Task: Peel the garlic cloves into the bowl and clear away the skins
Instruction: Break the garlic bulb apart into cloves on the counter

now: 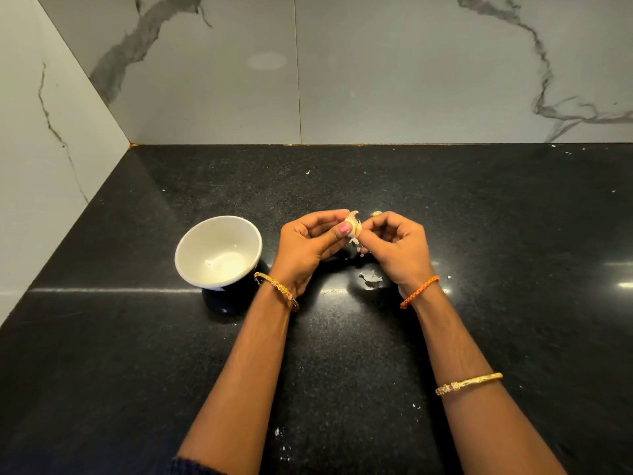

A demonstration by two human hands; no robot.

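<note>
A garlic clove (354, 225) with loose papery skin is held above the black counter between both hands. My left hand (310, 246) pinches it between thumb and fingers. My right hand (397, 250) has its fingers curled and pinches the skin on the clove's right side. A white bowl (191, 248) with a dark outside stands left of my left hand; nothing shows inside it. A small heap of peeled skins (370, 280) lies on the counter under my hands.
The black granite counter (137, 354) meets marble wall tiles at the back and on the left. Tiny skin flakes (279, 437) are scattered near the front and at the far right back. A small pale object (376, 213) peeks from behind my right hand.
</note>
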